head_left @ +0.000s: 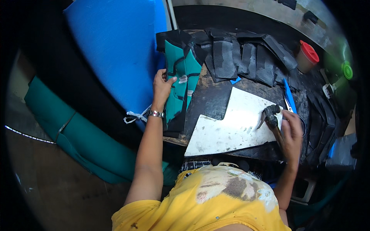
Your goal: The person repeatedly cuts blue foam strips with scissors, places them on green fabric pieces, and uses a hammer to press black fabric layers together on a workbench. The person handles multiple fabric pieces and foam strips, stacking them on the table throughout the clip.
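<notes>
Yellow shirt fabric [216, 204], stained grey and white, fills the 6 o'clock rim closest to the lens. At 9 o'clock a teal roll [88, 142] lies on the floor, with a big blue foam sheet [115, 50] leaning above it toward 11 o'clock; the bare floor at 7 o'clock is the widest free room.

Next comes the left hand [162, 86], wearing a metal wristwatch [155, 114], fingers closed narrowly on the left edge of a teal-and-black cut piece [181, 84] that hangs over the workbench's [212, 96] left edge.

At the centre a white cutting board [231, 123] lies flat, its near edge running right along the bench's front edge (no margin there). Beyond it, at 12 o'clock, a row of black rubbery pieces [239, 56] overlaps along the far edge, leaving a dark strip of bench open between them and the board.

At 3 o'clock the right hand [293, 133] grips the handle of a hammer [271, 117], whose head rests on the board's right corner. Blue-handled scissors [288, 98] lie just beyond it, and a red-lidded cup [307, 57] stands at 1 o'clock.
</notes>
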### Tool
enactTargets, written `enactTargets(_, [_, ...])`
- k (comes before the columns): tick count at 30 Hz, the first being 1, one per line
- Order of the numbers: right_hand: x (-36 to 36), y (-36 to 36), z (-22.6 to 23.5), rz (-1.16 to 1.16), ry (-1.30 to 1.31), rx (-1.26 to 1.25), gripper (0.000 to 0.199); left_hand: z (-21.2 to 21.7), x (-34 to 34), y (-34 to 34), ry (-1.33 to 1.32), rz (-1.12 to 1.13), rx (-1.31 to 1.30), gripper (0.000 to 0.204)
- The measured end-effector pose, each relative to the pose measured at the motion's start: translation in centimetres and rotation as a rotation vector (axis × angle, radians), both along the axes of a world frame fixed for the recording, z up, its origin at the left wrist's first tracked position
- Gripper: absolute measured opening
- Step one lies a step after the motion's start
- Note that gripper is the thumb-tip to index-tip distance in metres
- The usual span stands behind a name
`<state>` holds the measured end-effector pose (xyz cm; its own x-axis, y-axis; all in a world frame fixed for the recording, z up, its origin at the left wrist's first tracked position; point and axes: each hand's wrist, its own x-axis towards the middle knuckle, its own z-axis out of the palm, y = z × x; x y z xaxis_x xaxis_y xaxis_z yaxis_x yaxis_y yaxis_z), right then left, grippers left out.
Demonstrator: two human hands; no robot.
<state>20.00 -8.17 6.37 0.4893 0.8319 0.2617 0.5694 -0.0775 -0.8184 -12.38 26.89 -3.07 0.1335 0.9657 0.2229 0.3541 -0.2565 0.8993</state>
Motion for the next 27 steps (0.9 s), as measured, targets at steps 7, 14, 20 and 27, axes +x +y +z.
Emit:
enactTargets(7, [-9.0, 13.3, -3.5, 0.278, 0.477, -0.009, 0.079, 0.3, 1.2, -2.8, -0.442, -0.346, 0.125, 0.042])
enactTargets(14, [-10.1, 23.9, -6.9, 0.226, 0.642, 0.016, 0.043, 4.3, -0.1, -5.2, -0.618, -0.355, 0.124, 0.035])
enactTargets(20, [-8.7, 28.3, -7.4, 0.127, 0.679, 0.132, 0.038, 12.0, -7.4, -8.9, -1.087, -0.647, 0.166, 0.037])
enactTargets(27, [-8.0, 25.2, -5.8, 0.034, 0.855, 0.018, 0.053, 16.4, -5.5, -11.6, -0.823, -1.13, -0.103, 0.045])
